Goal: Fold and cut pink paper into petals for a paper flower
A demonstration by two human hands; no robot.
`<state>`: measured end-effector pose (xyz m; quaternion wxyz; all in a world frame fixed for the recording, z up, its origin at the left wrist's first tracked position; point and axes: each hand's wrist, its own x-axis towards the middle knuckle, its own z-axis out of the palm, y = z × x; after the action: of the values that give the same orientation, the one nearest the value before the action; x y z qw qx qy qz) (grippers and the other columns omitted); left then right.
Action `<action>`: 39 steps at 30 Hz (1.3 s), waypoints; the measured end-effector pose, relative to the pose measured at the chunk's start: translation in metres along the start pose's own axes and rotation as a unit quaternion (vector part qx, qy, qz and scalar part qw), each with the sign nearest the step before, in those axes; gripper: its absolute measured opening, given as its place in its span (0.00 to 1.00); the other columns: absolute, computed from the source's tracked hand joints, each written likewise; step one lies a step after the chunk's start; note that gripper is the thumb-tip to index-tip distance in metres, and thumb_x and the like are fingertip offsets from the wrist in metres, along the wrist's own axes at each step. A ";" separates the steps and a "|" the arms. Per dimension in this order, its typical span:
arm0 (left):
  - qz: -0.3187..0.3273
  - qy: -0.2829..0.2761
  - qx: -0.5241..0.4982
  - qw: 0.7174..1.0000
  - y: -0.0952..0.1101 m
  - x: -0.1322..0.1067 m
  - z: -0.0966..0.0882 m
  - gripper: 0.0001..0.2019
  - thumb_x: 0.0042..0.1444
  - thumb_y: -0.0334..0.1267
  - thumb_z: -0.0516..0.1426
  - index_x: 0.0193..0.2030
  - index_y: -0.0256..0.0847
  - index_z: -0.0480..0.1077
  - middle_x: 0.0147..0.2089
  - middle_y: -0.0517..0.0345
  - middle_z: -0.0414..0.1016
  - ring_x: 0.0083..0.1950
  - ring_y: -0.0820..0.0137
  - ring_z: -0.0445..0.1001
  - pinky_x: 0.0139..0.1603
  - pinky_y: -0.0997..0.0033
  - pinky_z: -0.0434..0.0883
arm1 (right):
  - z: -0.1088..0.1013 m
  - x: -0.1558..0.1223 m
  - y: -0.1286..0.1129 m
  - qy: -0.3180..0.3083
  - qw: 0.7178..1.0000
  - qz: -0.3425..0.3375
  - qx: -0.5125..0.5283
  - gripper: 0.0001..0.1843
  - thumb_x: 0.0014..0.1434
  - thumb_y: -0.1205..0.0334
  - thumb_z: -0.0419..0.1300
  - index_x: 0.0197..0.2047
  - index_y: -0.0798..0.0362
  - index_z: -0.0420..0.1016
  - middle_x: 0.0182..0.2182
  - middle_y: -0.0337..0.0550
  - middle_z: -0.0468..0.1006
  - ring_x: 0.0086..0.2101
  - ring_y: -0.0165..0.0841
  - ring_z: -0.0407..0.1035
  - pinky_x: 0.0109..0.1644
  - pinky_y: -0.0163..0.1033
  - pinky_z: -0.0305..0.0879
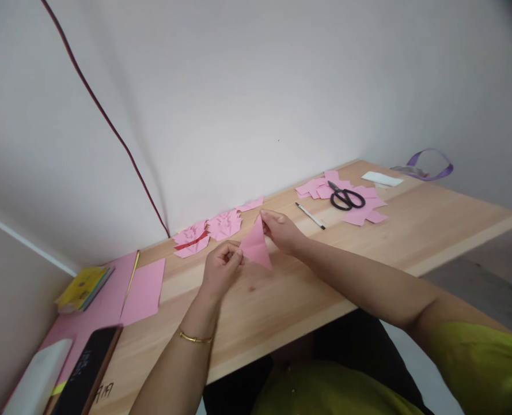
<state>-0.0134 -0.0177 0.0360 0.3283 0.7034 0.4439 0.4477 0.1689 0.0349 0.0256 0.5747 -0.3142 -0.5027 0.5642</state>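
A folded piece of pink paper [256, 245] is held up over the wooden table, its pointed corner hanging down. My left hand [223, 268] pinches its left corner between thumb and fingers. At the top corner, my right hand [280, 230] is closed on the same paper. Just behind my hands lie pink paper cutouts [224, 225] with creased, jagged edges, and a red strip [192, 241] crosses one of them. To the right of my right hand is a thin white and black pen-like stick [310, 215].
Black-handled scissors [347, 199] rest on pink scraps [363, 214] at the right. A white strip [382, 178] and a purple ribbon loop [443, 173] are beyond. At left are pink sheets [145, 291], a yellow packet [80, 288] and a black box [89, 369]. A wall stands behind.
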 end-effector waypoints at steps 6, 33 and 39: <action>-0.018 0.039 -0.015 0.999 -0.008 0.002 -0.003 0.12 0.54 0.42 0.56 0.24 0.38 0.68 0.30 0.57 0.72 0.32 0.72 0.69 0.34 0.72 0.66 | -0.002 -0.005 -0.007 -0.134 0.988 0.046 -0.067 0.17 0.47 0.51 0.65 0.33 0.55 0.74 0.29 0.40 0.74 0.30 0.29 0.66 0.35 0.34 0.61; 0.028 0.091 0.152 0.984 0.001 0.004 -0.008 0.07 0.53 0.33 0.54 0.32 0.40 0.74 0.33 0.57 0.75 0.34 0.71 0.71 0.35 0.72 0.66 | -0.003 -0.005 -0.001 -0.145 0.986 0.080 -0.022 0.03 0.47 0.65 0.62 0.29 0.55 0.73 0.25 0.35 0.72 0.26 0.24 0.64 0.32 0.32 0.60; -0.005 0.125 0.132 0.983 0.002 0.004 -0.008 0.07 0.52 0.33 0.54 0.31 0.40 0.74 0.31 0.58 0.75 0.32 0.71 0.70 0.36 0.72 0.66 | 0.000 -0.007 -0.004 -0.150 0.986 0.024 -0.075 0.03 0.49 0.65 0.59 0.29 0.54 0.73 0.28 0.37 0.72 0.29 0.26 0.65 0.35 0.33 0.61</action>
<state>-0.0193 -0.0143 0.0427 0.1769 0.6771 0.5397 0.4680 0.1710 0.0274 0.0279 0.4542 -0.2797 -0.6164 0.5793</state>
